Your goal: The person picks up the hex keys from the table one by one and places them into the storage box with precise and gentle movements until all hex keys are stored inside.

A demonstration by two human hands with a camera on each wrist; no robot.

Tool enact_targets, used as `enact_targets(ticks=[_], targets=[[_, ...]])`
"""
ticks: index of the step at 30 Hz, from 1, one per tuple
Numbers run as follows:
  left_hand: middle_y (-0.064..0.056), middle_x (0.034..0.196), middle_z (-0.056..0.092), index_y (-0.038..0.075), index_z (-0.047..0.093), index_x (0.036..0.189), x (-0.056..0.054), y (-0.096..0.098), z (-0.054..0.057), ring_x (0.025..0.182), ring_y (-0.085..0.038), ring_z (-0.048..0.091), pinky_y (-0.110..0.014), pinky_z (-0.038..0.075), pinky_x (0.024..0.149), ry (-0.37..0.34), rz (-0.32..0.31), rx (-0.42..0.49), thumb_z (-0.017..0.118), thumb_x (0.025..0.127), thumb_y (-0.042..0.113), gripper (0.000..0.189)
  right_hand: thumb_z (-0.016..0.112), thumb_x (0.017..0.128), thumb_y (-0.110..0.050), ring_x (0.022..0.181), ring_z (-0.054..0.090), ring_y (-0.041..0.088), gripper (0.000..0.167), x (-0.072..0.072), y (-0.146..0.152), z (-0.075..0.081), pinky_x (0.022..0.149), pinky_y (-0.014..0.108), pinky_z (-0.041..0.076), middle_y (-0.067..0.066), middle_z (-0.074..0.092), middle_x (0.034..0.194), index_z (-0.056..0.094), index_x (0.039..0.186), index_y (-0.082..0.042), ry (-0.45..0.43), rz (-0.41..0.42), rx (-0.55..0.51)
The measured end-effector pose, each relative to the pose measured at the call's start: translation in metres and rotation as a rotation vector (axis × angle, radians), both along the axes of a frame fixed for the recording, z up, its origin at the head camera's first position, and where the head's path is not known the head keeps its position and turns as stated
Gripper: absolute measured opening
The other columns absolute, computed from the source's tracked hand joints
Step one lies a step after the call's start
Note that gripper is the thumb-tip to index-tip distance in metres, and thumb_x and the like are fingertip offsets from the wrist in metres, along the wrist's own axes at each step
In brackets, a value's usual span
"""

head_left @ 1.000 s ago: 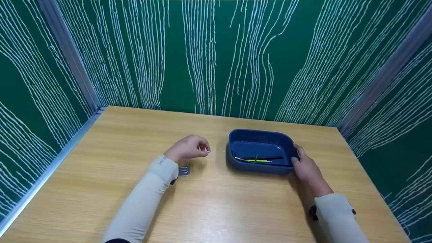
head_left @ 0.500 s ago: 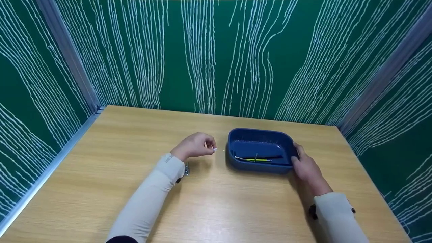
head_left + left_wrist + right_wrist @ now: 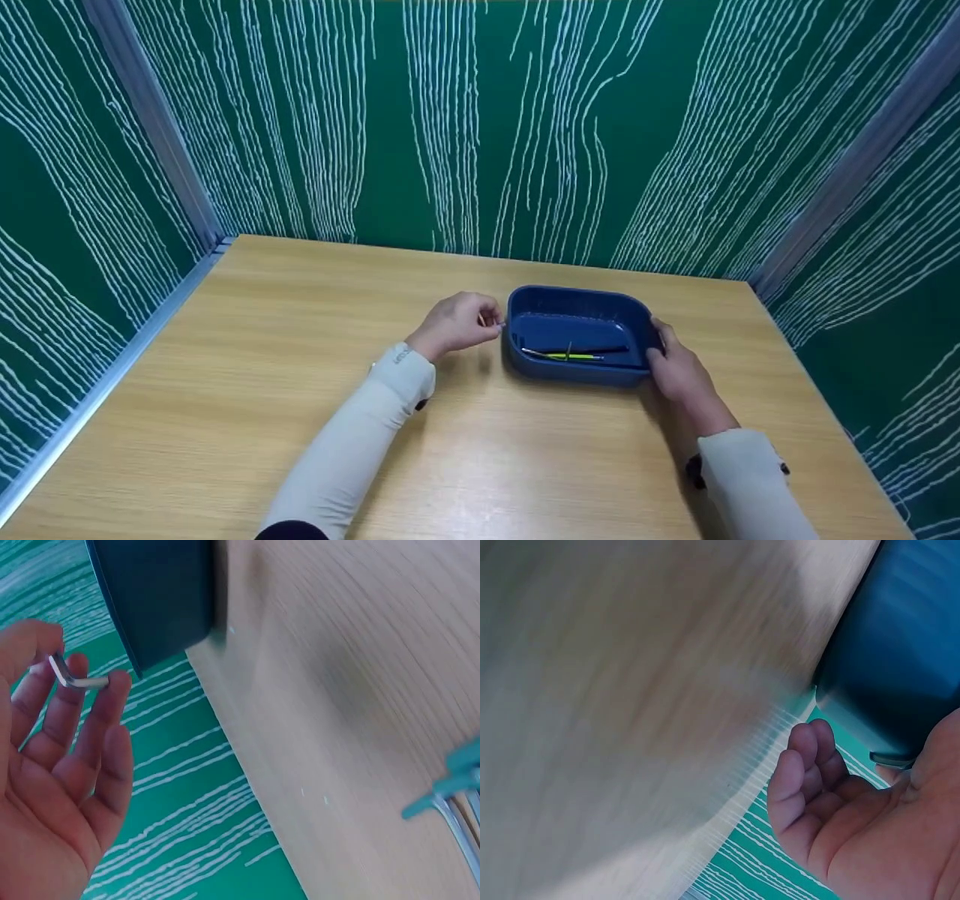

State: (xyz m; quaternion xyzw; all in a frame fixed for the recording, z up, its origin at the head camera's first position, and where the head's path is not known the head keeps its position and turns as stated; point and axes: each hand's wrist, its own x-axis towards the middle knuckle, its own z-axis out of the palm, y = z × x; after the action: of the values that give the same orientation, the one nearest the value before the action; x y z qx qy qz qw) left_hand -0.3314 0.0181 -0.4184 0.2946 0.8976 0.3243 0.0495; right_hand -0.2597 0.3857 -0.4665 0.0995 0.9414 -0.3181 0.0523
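My left hand (image 3: pixel 459 324) pinches a small L-shaped hex key (image 3: pixel 73 679) between thumb and fingertip, beside the left wall of a dark blue plastic bin (image 3: pixel 579 295). In the left wrist view the hex key hangs just off the bin's outer wall (image 3: pixel 161 600). My right hand (image 3: pixel 684 375) grips the bin's right end by the rim, with some fingers free of it in the right wrist view. Inside the bin lie a yellow-green pen-like stick (image 3: pixel 576 357), a thin silver piece and a dark rod.
More hex keys (image 3: pixel 457 832) in a teal holder lie on the wooden table (image 3: pixel 225 375), at the right edge of the left wrist view; my left forearm hides them in the head view. Green walls with white lines (image 3: pixel 375 150) enclose the table's back and sides.
My left hand has moved right with the hex key, up to the bin's left side. The forearm now covers the hex keys on the table. My right hand and the bin have stayed put.
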Motion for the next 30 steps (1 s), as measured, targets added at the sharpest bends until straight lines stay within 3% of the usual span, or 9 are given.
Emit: enact_targets(ticks=[4,14,22,27,30], targets=[[0.006,0.086,0.064,0.020,0.067,0.088,0.001,0.009,0.002,0.081,-0.013,0.057,-0.027,0.048,0.074,0.014,0.015,0.004,0.065,0.088,0.025,0.006,0.024,0.103,-0.033,0.144,0.011,0.048,0.059,0.000,0.000,-0.001,0.110,0.067,0.014,0.022,0.005,0.160,-0.002,0.156,-0.024,-0.007,-0.002,-0.016],[0.008,0.087,0.063,0.021,0.068,0.090,0.005,0.033,0.001,0.085,-0.013,0.057,-0.025,0.051,0.078,-0.053,0.028,0.029,0.069,0.088,0.027,0.006,0.024,0.103,-0.034,0.145,0.009,0.047,0.059,0.000,0.001,-0.002,0.111,0.067,0.013,0.021,0.004,0.160,-0.002,0.155,-0.025,-0.011,-0.010,-0.038],[0.005,0.088,0.062,0.015,0.070,0.095,0.004,0.050,-0.003,0.084,-0.014,0.057,-0.023,0.052,0.077,-0.102,0.005,0.111,0.070,0.088,0.022,0.010,0.025,0.103,-0.034,0.146,0.006,0.046,0.059,-0.002,0.001,-0.001,0.111,0.066,0.011,0.019,0.003,0.161,-0.003,0.155,-0.029,-0.018,-0.017,-0.087],[0.005,0.085,0.063,0.016,0.070,0.090,0.005,0.059,-0.007,0.080,-0.013,0.057,-0.022,0.051,0.072,-0.118,-0.003,0.147,0.071,0.086,0.020,0.006,0.026,0.103,-0.031,0.144,0.014,0.048,0.059,-0.001,0.000,-0.001,0.111,0.066,0.015,0.024,0.010,0.159,0.001,0.156,-0.025,0.022,0.000,-0.016],[0.006,0.084,0.063,0.016,0.069,0.088,0.004,0.064,-0.009,0.078,-0.012,0.057,-0.021,0.050,0.071,-0.109,-0.005,0.123,0.072,0.086,0.020,0.005,0.026,0.103,-0.031,0.143,0.015,0.049,0.059,0.000,0.001,-0.002,0.111,0.066,0.016,0.025,0.011,0.158,0.002,0.156,-0.023,0.027,0.005,0.006]])
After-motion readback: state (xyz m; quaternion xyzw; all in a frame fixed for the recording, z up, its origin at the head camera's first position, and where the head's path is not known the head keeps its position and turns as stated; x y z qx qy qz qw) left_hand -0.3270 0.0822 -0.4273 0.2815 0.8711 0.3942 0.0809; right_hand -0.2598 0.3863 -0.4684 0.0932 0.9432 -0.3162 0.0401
